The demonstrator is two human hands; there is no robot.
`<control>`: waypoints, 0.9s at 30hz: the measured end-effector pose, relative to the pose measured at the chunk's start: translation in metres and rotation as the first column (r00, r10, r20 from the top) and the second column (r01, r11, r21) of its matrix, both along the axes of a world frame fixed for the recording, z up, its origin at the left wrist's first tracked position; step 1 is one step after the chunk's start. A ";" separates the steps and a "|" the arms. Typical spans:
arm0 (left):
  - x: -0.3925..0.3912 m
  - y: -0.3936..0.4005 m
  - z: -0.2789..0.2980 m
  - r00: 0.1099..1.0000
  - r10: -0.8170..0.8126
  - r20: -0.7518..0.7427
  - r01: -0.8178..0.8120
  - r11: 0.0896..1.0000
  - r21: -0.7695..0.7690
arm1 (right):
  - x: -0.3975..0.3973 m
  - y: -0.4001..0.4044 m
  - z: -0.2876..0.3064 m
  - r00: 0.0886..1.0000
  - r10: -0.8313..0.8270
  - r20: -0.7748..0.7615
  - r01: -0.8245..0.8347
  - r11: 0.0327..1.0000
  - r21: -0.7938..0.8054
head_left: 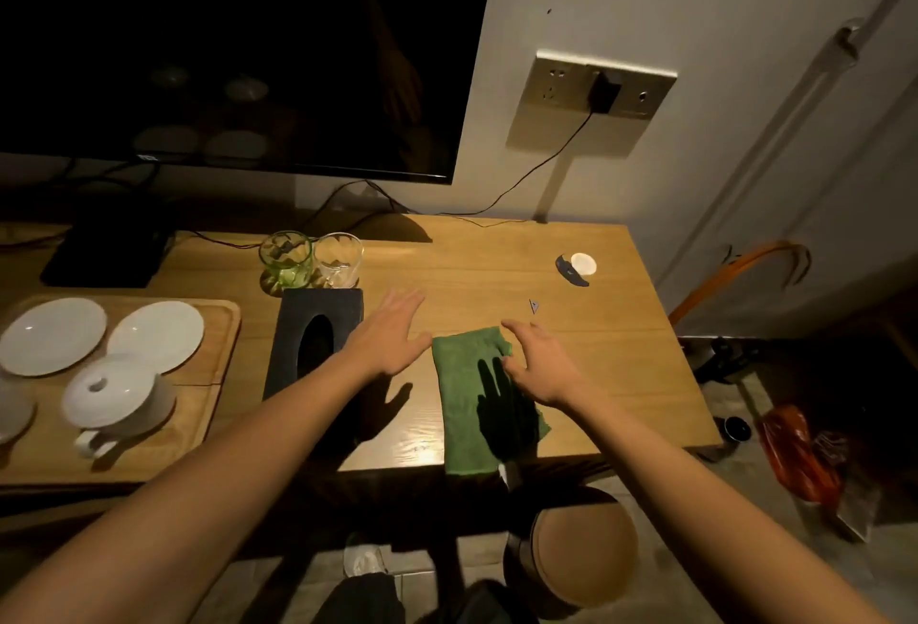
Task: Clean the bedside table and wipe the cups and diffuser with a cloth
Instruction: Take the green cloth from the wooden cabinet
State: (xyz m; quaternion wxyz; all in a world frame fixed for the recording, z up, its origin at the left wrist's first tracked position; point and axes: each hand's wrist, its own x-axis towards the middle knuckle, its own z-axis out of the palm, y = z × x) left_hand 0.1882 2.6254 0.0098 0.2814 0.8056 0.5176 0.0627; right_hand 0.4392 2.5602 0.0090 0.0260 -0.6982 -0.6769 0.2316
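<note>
A green cloth (pixel 467 405) lies folded on the wooden table (pixel 621 355), its near end hanging over the front edge. My right hand (pixel 539 365) hovers over the cloth's right side with loosely bent fingers, holding nothing. My left hand (pixel 390 333) is spread flat just left of the cloth's far corner, above the table. A green glass cup (pixel 286 259) and a clear glass cup (pixel 339 259) stand side by side at the back. No diffuser is recognisable in the dim light.
A dark tissue box (pixel 310 335) lies left of my left hand. A wooden tray (pixel 218 375) holds two white plates (pixel 156 335) and an upturned white cup (pixel 116 397). A television (pixel 223 52) stands behind. A small white disc (pixel 582 264) sits at the right; a round stool (pixel 583 551) stands below.
</note>
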 end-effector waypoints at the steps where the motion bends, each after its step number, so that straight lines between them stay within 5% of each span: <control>1: 0.005 0.005 -0.010 1.000 -0.016 0.002 0.016 1.000 -0.025 | -0.001 0.005 -0.010 1.000 0.006 0.016 -0.005 0.999 -0.038; 14: 0.053 0.040 -0.089 0.998 0.042 0.043 -0.035 0.988 -0.149 | 0.023 0.086 -0.085 0.989 0.018 0.150 0.012 0.981 -0.195; 27: 0.081 0.050 -0.112 0.952 0.275 -0.132 -0.294 0.943 -0.158 | 0.049 0.139 -0.088 0.984 0.178 0.002 -0.176 0.976 -0.131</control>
